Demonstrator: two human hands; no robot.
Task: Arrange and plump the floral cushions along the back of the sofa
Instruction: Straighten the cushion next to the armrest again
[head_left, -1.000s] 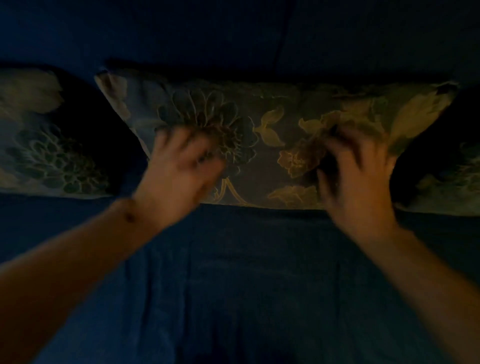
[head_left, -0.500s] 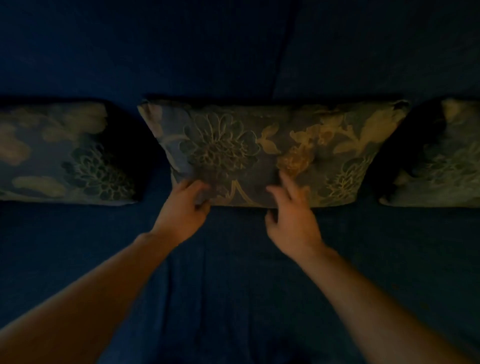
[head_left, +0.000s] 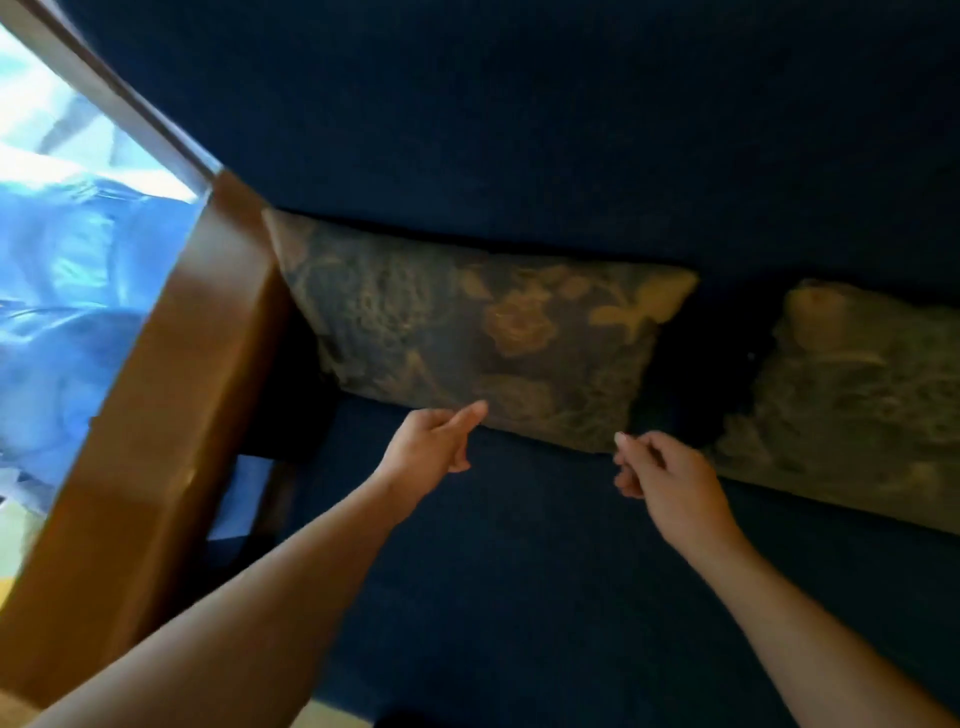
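A floral cushion (head_left: 467, 332) in dark blue with gold flowers leans against the back of the dark blue sofa (head_left: 519, 130), right beside the wooden armrest. A second floral cushion (head_left: 852, 405) leans to its right, partly cut off by the frame edge. My left hand (head_left: 431, 447) hovers just below the first cushion's lower edge, index finger stretched toward it, holding nothing. My right hand (head_left: 665, 478) hangs near the cushion's lower right corner with fingers loosely curled and apart, also holding nothing.
A brown wooden armrest (head_left: 156, 415) runs diagonally down the left side. Beyond it lie bright blue fabric or plastic (head_left: 67, 291) and a pale window frame (head_left: 114, 98). The blue seat (head_left: 519, 571) stretches below my hands.
The view has swung left from the middle cushion to the cushion next to the armrest. Both hands have left the middle cushion and now hover below this one.
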